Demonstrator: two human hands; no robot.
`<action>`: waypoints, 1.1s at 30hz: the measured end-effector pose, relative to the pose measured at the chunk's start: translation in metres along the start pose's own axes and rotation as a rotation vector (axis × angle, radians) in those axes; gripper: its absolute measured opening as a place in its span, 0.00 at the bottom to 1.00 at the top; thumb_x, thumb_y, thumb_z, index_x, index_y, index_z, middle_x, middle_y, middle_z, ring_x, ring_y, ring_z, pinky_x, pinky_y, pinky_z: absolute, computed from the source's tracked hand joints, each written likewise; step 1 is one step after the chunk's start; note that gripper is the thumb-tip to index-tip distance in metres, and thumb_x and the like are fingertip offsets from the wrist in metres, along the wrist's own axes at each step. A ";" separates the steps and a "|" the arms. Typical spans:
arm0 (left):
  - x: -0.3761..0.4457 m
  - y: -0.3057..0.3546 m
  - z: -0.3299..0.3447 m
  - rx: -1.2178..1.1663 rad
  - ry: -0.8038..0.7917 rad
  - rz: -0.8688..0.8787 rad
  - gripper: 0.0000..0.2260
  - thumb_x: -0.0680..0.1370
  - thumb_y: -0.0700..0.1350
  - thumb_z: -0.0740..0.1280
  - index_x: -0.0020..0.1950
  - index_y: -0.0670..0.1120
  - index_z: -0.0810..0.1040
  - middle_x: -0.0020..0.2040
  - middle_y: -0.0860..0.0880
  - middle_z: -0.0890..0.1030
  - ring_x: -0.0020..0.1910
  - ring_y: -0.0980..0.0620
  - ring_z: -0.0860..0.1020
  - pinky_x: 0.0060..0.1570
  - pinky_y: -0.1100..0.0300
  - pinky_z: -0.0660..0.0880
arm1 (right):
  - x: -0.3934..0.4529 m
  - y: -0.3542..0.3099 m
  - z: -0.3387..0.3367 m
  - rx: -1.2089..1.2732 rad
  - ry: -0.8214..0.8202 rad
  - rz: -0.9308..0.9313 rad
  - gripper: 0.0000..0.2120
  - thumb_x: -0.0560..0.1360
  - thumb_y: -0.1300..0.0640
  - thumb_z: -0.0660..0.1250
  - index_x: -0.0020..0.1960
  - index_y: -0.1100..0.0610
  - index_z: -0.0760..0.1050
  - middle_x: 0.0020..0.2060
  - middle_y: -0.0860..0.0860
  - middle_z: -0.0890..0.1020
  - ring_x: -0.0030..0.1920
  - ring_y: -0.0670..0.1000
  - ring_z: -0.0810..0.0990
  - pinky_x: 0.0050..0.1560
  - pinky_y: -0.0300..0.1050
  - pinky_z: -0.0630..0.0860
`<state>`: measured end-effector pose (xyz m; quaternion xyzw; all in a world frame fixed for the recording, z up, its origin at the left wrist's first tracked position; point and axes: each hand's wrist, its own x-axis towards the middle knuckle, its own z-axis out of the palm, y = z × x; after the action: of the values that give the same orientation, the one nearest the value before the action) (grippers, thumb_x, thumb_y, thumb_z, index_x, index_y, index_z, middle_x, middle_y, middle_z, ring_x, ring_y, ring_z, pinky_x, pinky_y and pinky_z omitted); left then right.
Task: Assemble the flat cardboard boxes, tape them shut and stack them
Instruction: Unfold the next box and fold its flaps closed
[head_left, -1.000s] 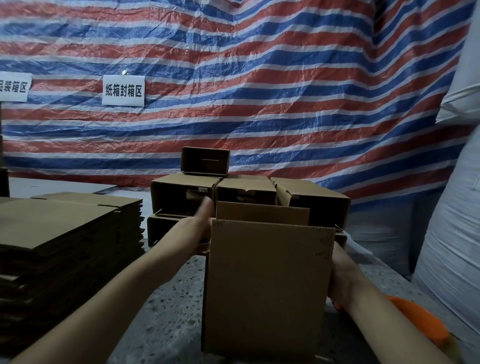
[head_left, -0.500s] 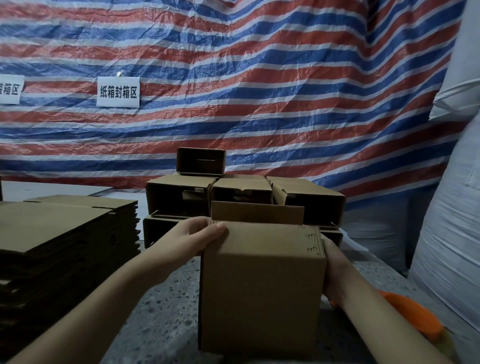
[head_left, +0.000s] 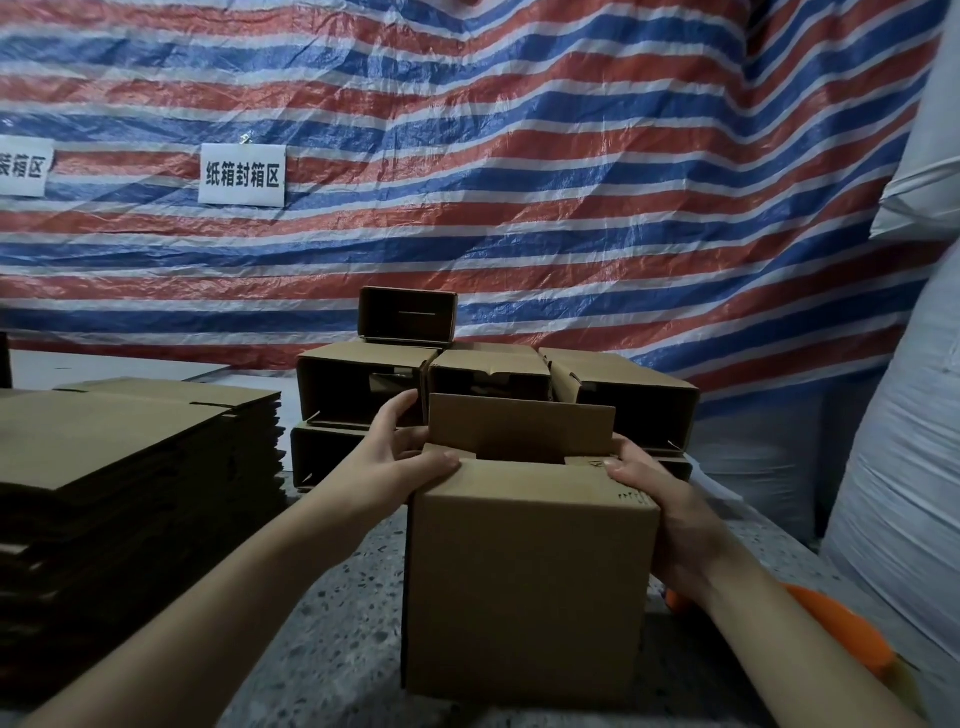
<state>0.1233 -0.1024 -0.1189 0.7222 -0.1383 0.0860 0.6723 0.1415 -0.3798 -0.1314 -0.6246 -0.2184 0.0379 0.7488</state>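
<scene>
So, flat stack (head_left: 130, 447) sits far left on the table (head_left: 332, 613). Left hand (head_left: 400, 457) curls round the box (head_left: 524, 582) at its top left corner; right hand (head_left: 660, 499) grips the top right corner. Far flap stands upright. Finished boxes (head_left: 467, 374) piled just behind.

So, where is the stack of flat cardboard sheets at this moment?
In the head view, the stack of flat cardboard sheets lies on the left, beside the left hand and left of the assembled boxes.

orange object (head_left: 841, 631) behind forearm, left sign (head_left: 21, 167) cropped
</scene>
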 end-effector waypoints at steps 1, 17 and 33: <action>0.000 0.000 0.000 -0.007 -0.009 0.001 0.43 0.68 0.49 0.75 0.78 0.60 0.55 0.57 0.60 0.73 0.57 0.56 0.77 0.46 0.64 0.76 | 0.000 0.000 0.000 -0.005 -0.006 -0.002 0.20 0.69 0.50 0.70 0.61 0.43 0.81 0.58 0.58 0.84 0.56 0.58 0.84 0.47 0.47 0.83; -0.007 0.008 -0.001 0.188 -0.017 -0.004 0.19 0.65 0.55 0.73 0.50 0.46 0.79 0.59 0.57 0.81 0.50 0.61 0.82 0.49 0.61 0.75 | -0.001 -0.002 -0.004 -0.020 0.054 0.011 0.06 0.72 0.56 0.72 0.47 0.56 0.84 0.60 0.52 0.83 0.58 0.54 0.83 0.53 0.48 0.80; -0.036 0.039 0.035 1.070 0.005 0.403 0.28 0.76 0.67 0.49 0.74 0.59 0.66 0.75 0.61 0.65 0.73 0.62 0.59 0.74 0.59 0.54 | 0.003 -0.001 -0.002 -0.104 0.068 0.008 0.14 0.64 0.52 0.72 0.47 0.58 0.81 0.61 0.56 0.81 0.60 0.58 0.81 0.53 0.50 0.78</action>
<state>0.0747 -0.1368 -0.0963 0.9212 -0.2089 0.2721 0.1835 0.1443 -0.3806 -0.1303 -0.6645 -0.1922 0.0083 0.7221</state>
